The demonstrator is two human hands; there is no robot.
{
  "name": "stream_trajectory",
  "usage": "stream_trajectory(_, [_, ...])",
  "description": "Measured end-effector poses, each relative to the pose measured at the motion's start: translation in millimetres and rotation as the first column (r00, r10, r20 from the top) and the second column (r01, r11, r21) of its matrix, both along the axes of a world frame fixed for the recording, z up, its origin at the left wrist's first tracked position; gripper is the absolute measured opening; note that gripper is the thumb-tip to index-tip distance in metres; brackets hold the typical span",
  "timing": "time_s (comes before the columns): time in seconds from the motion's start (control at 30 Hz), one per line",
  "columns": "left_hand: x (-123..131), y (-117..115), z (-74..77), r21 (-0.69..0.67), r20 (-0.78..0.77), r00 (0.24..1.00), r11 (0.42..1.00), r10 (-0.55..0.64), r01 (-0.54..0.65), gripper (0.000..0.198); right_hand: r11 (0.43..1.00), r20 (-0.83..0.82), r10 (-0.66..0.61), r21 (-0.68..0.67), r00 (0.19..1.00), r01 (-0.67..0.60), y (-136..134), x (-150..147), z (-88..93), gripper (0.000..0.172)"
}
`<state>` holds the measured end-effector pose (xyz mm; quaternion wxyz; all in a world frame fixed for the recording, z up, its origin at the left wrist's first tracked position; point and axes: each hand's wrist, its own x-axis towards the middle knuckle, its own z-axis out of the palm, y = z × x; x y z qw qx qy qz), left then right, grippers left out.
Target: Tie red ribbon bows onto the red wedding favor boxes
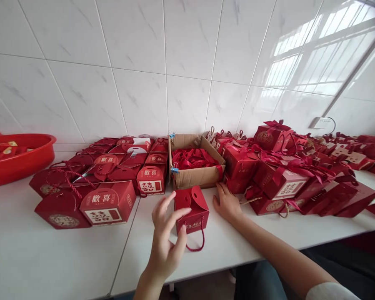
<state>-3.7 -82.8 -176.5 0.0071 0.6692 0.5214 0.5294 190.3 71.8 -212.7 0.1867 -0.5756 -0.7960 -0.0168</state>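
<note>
A small red gift box (192, 208) with a rounded flap top stands upright on the white table. Its twisted red cord handle (203, 237) hangs down the front onto the tabletop. My left hand (168, 235) is raised just in front of and to the left of this box, fingers spread and nothing held. To the right of the box, my right hand (227, 203) lies on the table with its fingers extended toward the front right corner of a cardboard carton (193, 177). Red ribbons (193, 159) fill that carton.
Rows of red gift boxes (108, 204) stand at the left. More boxes with ribbon bows (287, 179) are piled at the right. A red plastic basin (21, 162) with wrapped items sits far left. The tiled wall (137, 96) rises behind the table (81, 258).
</note>
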Motion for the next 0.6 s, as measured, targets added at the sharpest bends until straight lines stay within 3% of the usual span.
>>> stream_trajectory(0.1, [-1,12,-0.8,-0.017,0.156,0.986,0.998,0.058,-0.056,0.034,1.000,-0.013,-0.012,0.020,1.000,0.012,0,-3,-1.8,0.053])
stream_trajectory(0.23, [4,20,-10.2,-0.080,0.284,0.957,0.996,0.055,-0.034,0.046,0.998,-0.042,0.013,0.061,0.999,-0.011,1,-4,-4.4,0.051])
stream_trajectory(0.4, [12,26,-20.3,-0.074,0.287,0.958,0.997,-0.008,0.030,0.062,0.969,-0.099,0.234,0.111,0.967,-0.223,3,0,-5.4,0.037])
stream_trajectory(0.6, [18,32,-22.5,-0.089,0.340,0.940,0.996,0.024,0.007,0.060,0.907,-0.284,0.419,0.169,0.862,-0.385,-5,4,2.3,0.019])
